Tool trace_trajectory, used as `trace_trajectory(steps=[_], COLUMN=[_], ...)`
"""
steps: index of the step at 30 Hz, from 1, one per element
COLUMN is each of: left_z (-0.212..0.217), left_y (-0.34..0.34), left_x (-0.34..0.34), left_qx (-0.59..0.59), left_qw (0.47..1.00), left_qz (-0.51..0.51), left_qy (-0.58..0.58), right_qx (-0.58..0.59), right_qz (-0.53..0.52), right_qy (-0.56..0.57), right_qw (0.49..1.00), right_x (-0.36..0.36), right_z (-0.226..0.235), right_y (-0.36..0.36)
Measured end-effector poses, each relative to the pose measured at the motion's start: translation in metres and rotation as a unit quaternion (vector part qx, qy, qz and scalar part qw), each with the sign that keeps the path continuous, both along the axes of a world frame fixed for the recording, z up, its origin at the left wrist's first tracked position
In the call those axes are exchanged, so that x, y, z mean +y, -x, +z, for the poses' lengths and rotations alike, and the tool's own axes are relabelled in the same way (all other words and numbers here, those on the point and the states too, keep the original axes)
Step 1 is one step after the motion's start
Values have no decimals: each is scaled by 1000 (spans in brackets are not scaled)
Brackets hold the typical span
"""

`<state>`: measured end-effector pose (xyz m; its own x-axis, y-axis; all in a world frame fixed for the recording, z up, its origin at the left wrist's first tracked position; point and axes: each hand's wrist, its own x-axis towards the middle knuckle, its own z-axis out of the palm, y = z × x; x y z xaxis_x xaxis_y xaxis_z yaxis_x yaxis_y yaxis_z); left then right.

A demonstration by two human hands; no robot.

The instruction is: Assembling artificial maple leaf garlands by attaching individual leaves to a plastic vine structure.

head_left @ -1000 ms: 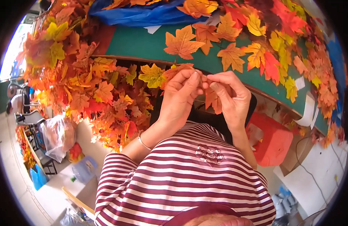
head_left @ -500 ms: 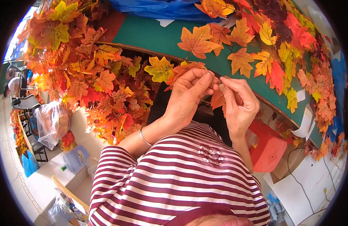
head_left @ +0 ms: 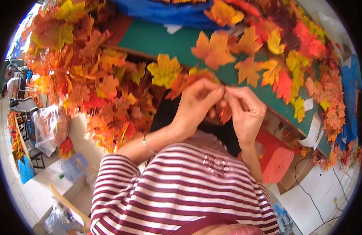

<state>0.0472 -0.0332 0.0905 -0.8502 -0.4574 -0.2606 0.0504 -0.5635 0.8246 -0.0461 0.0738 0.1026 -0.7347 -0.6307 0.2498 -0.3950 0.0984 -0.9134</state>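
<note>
"Hands?"
"Mid-frame: left hand (head_left: 194,106) and right hand (head_left: 247,111) both pinched, fingertips nearly together. Can't tell on what; blurred."
"Risk?"
"Anything thin could slip from a loose pinch, I'd guess."
"Leaf?"
"Orange-red leaf (head_left: 187,83), just above-left of left hand; contact unclear. Yellow leaf (head_left: 164,71) further left, green table (head_left: 159,39) upper centre."

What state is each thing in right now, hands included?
Left hand: fingertips pinched, contents too blurred to tell
Right hand: fingertips pinched, beside the left's
Yellow leaf near left hand: spread open
Leaf pile: heaped
Blue plastic sheet: crumpled
Green tabletop: partly covered with leaves
White paper: curled
Clear plastic bag: bulging
Bracelet: worn on left wrist
</note>
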Motion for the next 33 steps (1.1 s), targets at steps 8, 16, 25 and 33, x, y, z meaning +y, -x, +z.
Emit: trace_trajectory(steps=[8,16,25,33], left_z=[-2,9,7,4], left_y=[-15,-17,-12,-8], left_x=[-12,-28,-44,-47], left_qx=[66,58,79,57], left_qw=[993,991,989,993], left_qz=[-99,-82,-23,26], left_qy=[4,-88,-119,-101], right_qx=[-158,-11,376,254], right_qz=[121,181,-44,-35], right_qy=[-16,-63,-68,-70], right_qw=[980,981,923,964], right_x=[-12,-51,-87,-96], right_z=[13,21,37,45], right_y=[29,50,143,185])
